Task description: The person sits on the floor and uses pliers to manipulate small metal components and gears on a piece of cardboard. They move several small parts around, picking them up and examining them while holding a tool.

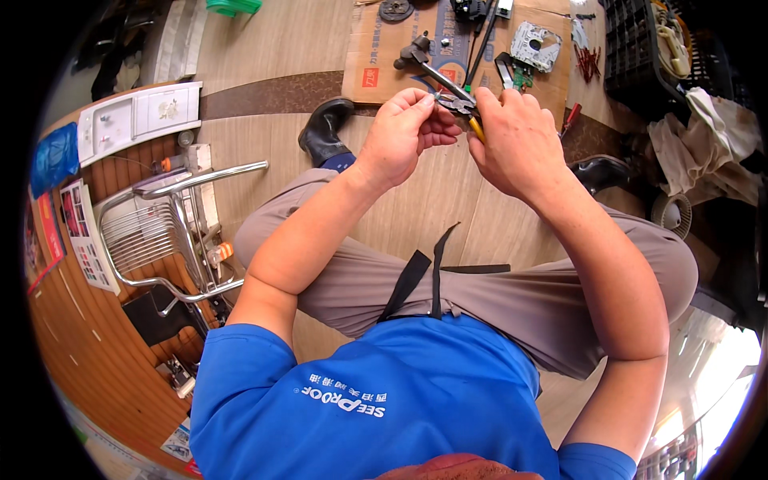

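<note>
My right hand (518,140) is wrapped round the yellow handle of a pair of pliers (458,104), whose metal jaws point toward my left hand. Thumb and forefinger of my left hand (402,132) are pinched together beside the jaws; a small thin piece shows at their tips, too small to name. Both hands are raised above the floor between my knees. Just beyond them a hammer (414,53) lies on a flattened cardboard sheet (360,48), its handle running behind the pliers.
A white metal plate with holes (536,46), a green circuit board (522,78) and dark parts lie on the cardboard. Red screws or wires (589,64) and a black crate (640,48) are at far right, above cloth rags (704,140). A metal chair (144,232) stands left.
</note>
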{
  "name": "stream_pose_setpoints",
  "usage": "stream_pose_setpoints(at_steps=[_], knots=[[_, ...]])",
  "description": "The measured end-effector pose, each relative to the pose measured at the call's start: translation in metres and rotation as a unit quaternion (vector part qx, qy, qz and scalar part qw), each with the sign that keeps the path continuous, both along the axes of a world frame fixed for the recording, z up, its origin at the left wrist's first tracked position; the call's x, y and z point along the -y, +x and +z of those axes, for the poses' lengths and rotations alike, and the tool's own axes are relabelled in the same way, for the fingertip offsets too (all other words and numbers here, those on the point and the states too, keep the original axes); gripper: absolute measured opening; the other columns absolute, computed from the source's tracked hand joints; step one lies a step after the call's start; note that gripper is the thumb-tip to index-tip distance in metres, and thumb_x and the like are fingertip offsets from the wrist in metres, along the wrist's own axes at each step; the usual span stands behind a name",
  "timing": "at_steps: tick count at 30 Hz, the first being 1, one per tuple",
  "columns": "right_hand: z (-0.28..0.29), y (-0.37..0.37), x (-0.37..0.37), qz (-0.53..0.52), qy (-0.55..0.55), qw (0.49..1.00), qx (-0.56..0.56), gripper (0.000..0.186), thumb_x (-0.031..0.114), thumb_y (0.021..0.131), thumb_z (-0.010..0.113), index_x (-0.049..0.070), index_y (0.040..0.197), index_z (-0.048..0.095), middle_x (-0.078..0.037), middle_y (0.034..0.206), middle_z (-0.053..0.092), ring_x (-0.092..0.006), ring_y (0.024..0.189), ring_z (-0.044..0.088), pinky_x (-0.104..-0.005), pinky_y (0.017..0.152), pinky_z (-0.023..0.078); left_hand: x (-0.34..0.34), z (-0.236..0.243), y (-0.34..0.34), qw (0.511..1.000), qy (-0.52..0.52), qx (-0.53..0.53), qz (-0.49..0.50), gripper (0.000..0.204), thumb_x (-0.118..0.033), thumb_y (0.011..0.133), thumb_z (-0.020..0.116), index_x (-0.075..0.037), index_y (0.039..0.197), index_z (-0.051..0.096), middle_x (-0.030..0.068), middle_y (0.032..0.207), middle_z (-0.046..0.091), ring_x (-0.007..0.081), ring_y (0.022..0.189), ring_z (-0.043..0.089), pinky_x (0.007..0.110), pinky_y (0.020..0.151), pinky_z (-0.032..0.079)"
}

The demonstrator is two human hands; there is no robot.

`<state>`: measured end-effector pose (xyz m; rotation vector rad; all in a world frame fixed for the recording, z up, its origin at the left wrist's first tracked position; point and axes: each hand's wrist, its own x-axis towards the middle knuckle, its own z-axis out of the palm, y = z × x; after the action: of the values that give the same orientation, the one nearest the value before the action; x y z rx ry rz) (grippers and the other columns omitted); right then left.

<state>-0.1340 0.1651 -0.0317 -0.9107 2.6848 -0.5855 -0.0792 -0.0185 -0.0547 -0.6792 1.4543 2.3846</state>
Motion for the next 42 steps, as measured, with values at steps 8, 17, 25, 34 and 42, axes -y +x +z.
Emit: stream_pose_setpoints(at_steps=[8, 17, 25, 34, 42], knots=[[-0.003, 0.004, 0.002, -0.002, 0.018, 1.000, -0.004, 0.033, 0.019, 0.077, 0.066, 0.003, 0.103, 0.055, -0.016, 0.097, 0.060, -0.0321, 0.095, 0.059, -0.0457, 0.078, 0.048, -0.010, -0.010, 0.009, 0.998, -0.067, -0.008, 0.009, 0.018, -0.019, 0.101, 0.041, -0.005, 0.097, 0.050, 0.0097, 0.091, 0.063, 0.0202, 0.082, 0.063, 0.036, 0.079, 0.053], [-0.007, 0.000, 0.002, 0.010, 0.008, 1.000, -0.009, 0.027, 0.019, 0.075, 0.067, 0.003, 0.094, 0.058, -0.016, 0.088, 0.062, -0.0324, 0.085, 0.063, -0.0437, 0.071, 0.052, -0.009, -0.007, 0.006, 0.991, -0.134, -0.003, -0.012, 0.017, -0.018, 0.101, 0.039, -0.004, 0.095, 0.048, 0.0084, 0.089, 0.059, 0.0192, 0.079, 0.060, 0.035, 0.077, 0.052], [-0.011, -0.002, 0.004, 0.021, 0.017, 1.000, 0.011, 0.019, 0.014, 0.076, 0.061, 0.002, 0.091, 0.060, -0.019, 0.086, 0.064, -0.0352, 0.080, 0.066, -0.0449, 0.069, 0.054, -0.007, -0.012, 0.008, 0.989, -0.143, 0.028, -0.013, 0.017, -0.017, 0.101, 0.039, -0.004, 0.096, 0.048, 0.0078, 0.088, 0.059, 0.0177, 0.077, 0.060, 0.034, 0.075, 0.052], [-0.016, -0.009, 0.010, 0.031, 0.037, 0.997, 0.065, 0.015, 0.010, 0.080, 0.056, 0.001, 0.091, 0.061, -0.020, 0.086, 0.066, -0.0345, 0.082, 0.068, -0.0435, 0.069, 0.055, -0.004, -0.016, 0.006, 0.989, -0.142, 0.034, -0.004, 0.016, -0.017, 0.101, 0.040, -0.006, 0.094, 0.048, 0.0068, 0.087, 0.059, 0.0174, 0.077, 0.059, 0.034, 0.074, 0.052], [-0.004, -0.019, 0.007, -0.012, -0.004, 0.998, 0.059, 0.019, 0.010, 0.081, 0.054, 0.000, 0.097, 0.058, -0.020, 0.087, 0.066, -0.0368, 0.084, 0.066, -0.0438, 0.074, 0.053, 0.015, -0.017, 0.008, 0.998, 0.008, 0.047, 0.033, 0.016, -0.018, 0.101, 0.039, -0.007, 0.092, 0.048, 0.0074, 0.085, 0.059, 0.0203, 0.076, 0.058, 0.036, 0.075, 0.051]])
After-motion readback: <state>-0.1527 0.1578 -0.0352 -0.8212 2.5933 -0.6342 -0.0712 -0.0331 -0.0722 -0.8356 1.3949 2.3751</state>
